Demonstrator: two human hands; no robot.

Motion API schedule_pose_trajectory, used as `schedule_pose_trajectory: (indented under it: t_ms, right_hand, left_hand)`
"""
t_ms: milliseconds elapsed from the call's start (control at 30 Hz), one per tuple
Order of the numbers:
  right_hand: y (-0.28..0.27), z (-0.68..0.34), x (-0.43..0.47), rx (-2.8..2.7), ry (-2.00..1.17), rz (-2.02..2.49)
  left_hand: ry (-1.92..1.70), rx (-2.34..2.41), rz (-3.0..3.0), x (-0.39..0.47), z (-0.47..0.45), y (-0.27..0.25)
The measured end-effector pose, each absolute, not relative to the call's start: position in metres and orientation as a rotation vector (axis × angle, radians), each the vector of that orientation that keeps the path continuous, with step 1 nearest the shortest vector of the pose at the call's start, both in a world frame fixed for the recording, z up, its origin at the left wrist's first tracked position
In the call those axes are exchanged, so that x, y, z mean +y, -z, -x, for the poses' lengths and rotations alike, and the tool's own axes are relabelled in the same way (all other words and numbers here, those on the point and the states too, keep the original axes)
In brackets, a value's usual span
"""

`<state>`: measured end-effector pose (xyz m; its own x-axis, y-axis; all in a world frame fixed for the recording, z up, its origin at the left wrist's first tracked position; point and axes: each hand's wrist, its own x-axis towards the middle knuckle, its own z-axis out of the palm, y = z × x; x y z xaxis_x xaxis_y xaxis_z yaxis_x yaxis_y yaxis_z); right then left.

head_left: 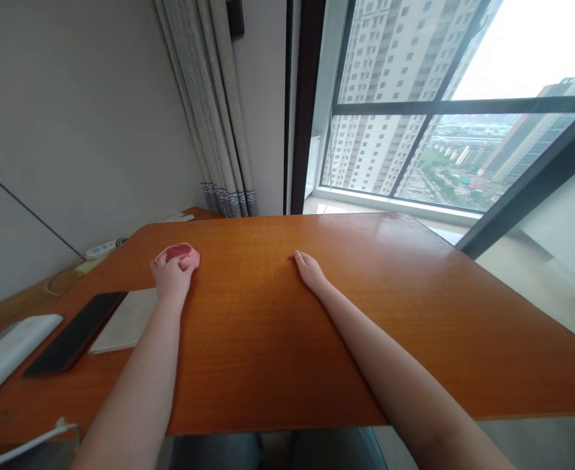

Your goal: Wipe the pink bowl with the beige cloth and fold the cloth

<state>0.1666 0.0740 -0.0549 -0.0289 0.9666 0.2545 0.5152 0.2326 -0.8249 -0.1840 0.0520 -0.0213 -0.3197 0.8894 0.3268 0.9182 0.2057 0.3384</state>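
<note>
At the left part of the wooden table, my left hand [170,275] is closed around the near rim of a small pink open container [193,259], bowl-like with a faceted outer side. The fingers partly cover it, and its inside faces up with a darker pink tone. My right hand [309,270] lies on the table near its middle, seen from the thumb side. Its fingers are low against the surface and partly hidden, with no object visible in it. A wide gap of tabletop separates the two hands.
The brown table [248,352] spans the view. Left of my left forearm lie a pale notebook-like sheet [125,320], a dark flat pad [79,333] and a white long case [13,352]. Behind are a power strip [105,249], curtain [218,117] and window [414,150].
</note>
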Motion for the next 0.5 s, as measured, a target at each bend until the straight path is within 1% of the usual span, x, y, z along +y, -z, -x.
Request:
schedule_pose_trajectory:
  t_ms: [100, 200, 367, 500]
  right_hand:
    - [0.058, -0.17, 0.082, -1.366, -0.859, 1.239]
    - [0.06, -0.172, 0.085, -1.175, -0.922, 1.152]
    - [0.056, -0.172, 0.079, -1.014, -0.967, 1.133]
    - [0.049, -0.169, 0.072, -1.031, -0.929, 1.091]
  left_hand:
    - [0.758, -2.257, 1.781, 0.058, 0.181, 0.023]
    - [0.904, -2.055, 1.927, 0.057, 0.157, 0.02]
    - [1.229, -1.637, 2.346, 0.036, 0.062, 0.016]
    - [1.305, -1.41, 2.654, 0.011, -0.001, 0.019]
